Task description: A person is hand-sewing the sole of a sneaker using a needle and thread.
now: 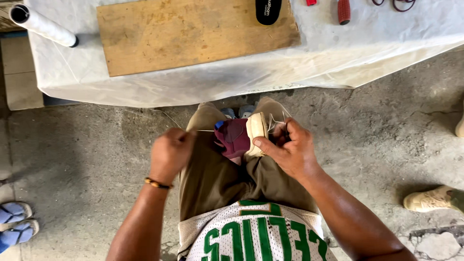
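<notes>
A maroon shoe [235,137] with a cream sole [256,130] is clamped between my knees, over khaki trousers. My right hand [289,151] rests on the sole side, thumb pressed to the sole, fingers pinching a thin tool or needle with thread looped near it. My left hand [170,152] is closed in a fist to the left of the shoe, pulling a thin pale thread [203,130] taut from the shoe's upper. A beaded bracelet is on my left wrist.
A table under white sheeting [193,82] lies ahead, carrying a wooden board [193,34], a black insole [268,9], a white thread spool [41,24] and red-handled tools [343,10]. Other people's feet show at left [14,224] and right [430,198] on the concrete floor.
</notes>
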